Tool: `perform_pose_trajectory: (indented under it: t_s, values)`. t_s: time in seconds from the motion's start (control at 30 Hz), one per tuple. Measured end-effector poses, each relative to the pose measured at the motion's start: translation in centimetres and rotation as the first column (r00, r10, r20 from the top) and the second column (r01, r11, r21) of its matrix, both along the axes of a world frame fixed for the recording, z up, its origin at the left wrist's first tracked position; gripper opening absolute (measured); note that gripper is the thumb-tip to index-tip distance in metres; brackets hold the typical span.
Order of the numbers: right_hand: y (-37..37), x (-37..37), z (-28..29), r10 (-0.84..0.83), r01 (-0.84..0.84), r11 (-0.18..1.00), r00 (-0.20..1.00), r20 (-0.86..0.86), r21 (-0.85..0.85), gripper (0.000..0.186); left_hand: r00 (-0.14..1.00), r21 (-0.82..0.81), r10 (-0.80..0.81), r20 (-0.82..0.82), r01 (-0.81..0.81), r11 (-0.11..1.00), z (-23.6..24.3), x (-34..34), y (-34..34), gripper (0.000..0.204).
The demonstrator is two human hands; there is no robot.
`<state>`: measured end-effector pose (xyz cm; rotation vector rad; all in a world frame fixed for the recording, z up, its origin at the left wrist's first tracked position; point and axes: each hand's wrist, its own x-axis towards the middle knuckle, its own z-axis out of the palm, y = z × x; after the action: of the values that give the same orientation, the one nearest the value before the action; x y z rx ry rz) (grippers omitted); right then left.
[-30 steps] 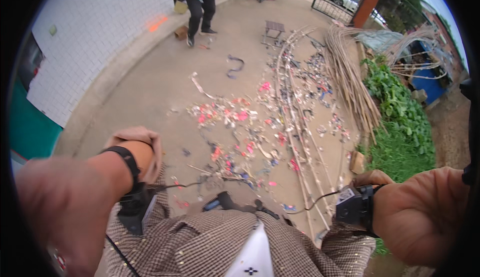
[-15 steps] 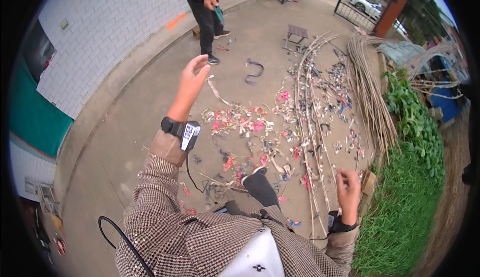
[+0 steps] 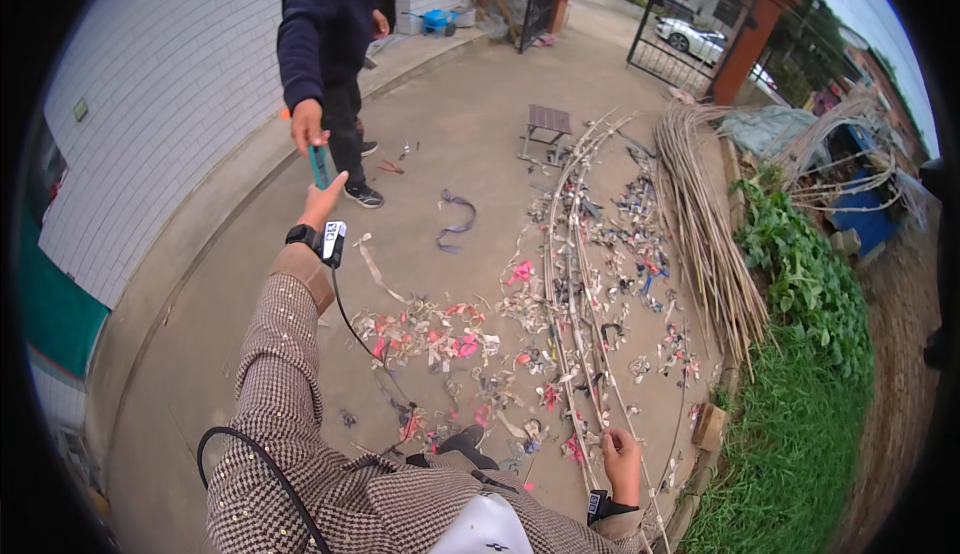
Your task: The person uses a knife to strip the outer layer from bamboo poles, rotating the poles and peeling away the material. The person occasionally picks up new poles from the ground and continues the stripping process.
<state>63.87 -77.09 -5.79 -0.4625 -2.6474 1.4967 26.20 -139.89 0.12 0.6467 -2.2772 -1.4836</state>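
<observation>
My left hand point(image 3: 325, 200) is stretched far forward. Its thumb and fingers are around the lower end of a slim teal hand tool point(image 3: 318, 164), whose exact kind I cannot make out. Another person's hand point(image 3: 307, 128), in a dark blue sleeve, still holds the upper end. Low on the right is my right hand point(image 3: 622, 466), with loosely bent fingers and nothing visible in them. It hangs above long thin bamboo poles point(image 3: 578, 319) lying on the ground among strips of cloth.
Scattered coloured cloth scraps point(image 3: 440, 339) cover the concrete. A small folding stool point(image 3: 548, 124) stands beyond the poles, and pliers point(image 3: 390, 167) lie near the person's shoes. To the right are a bundle of bamboo sticks point(image 3: 700, 224), a wooden block point(image 3: 709, 426) and grass point(image 3: 780, 454).
My left hand, stretched open before, has reached the teal tool. The other person has come closer and extended it toward me. My view has shifted; the right hand stays low with bent fingers.
</observation>
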Motion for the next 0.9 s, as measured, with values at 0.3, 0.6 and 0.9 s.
perform_pose_trajectory:
  t_s: [0.3,0.6,0.9]
  values:
    - [-2.7,-3.5,1.1,0.024,-0.024,0.999,1.000,0.010,0.028,0.012,0.988,0.595,-0.140,-0.071,0.155,0.789,-2.5,-0.9,0.0,0.024]
    - [-16.2,-5.8,6.6,0.156,-0.122,0.978,0.968,-0.197,0.172,0.025,0.313,0.157,-0.824,0.472,0.890,0.428,-3.0,11.0,12.2,0.029]
    - [-22.4,3.3,6.6,0.334,-0.441,0.850,0.874,0.353,0.288,0.031,-0.491,-0.154,-0.679,0.546,0.738,-0.657,-0.2,25.6,26.7,0.033]
